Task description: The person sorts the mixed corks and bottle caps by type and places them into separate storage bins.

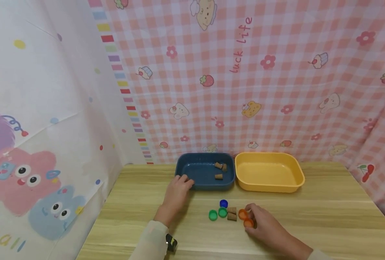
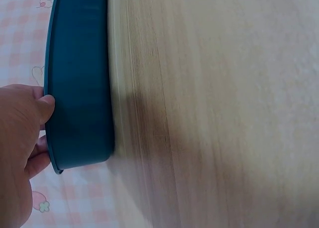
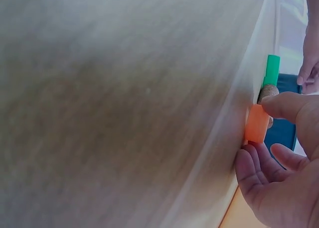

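Note:
My left hand (image 1: 176, 193) grips the near left rim of a dark blue tray (image 1: 226, 185); in the left wrist view the thumb (image 2: 46, 107) lies over the tray's edge. Three corks (image 1: 218, 176) lie inside that tray. On the table, my right hand (image 1: 266, 225) holds two orange bottle caps (image 1: 243, 214) between thumb and fingers; the right wrist view shows an orange cap (image 3: 256, 123) between them. Just left of these caps lie two corks (image 1: 232, 216), two green caps (image 1: 213, 215) and a blue cap (image 1: 223, 203).
A yellow tray (image 1: 270, 175) stands right beside the blue one, at the back of the wooden table (image 1: 335, 213). Behind the table hangs a pink checked cloth (image 1: 264, 86). A black device (image 1: 171, 242) is at the left wrist.

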A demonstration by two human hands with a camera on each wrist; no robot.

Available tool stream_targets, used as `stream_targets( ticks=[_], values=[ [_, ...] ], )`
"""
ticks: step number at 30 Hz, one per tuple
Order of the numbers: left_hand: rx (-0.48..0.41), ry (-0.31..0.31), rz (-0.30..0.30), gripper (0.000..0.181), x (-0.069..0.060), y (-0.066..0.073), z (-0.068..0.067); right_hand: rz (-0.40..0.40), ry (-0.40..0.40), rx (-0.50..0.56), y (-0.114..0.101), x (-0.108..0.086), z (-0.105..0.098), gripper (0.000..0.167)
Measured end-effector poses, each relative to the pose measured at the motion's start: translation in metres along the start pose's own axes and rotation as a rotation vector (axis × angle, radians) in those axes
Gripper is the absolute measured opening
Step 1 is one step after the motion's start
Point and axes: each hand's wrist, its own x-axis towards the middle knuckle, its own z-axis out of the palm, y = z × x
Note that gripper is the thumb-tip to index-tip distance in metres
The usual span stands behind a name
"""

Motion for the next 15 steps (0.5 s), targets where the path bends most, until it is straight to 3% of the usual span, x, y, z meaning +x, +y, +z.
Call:
stream_targets(
  ticks=[7, 15],
  values=[
    [0.006, -0.01, -0.006, 0.022, -0.0002, 0.0003, -0.0003, 0.034, 0.025, 0.024, -0.0003, -0.0014, -0.0015, 0.047],
    [-0.003, 0.008, 0.005, 0.019, 0.0002, -0.001, 0.0007, -0.042, 0.088, -0.013, 0.0007, -0.0029, -0.0047, 0.036]
  ],
)
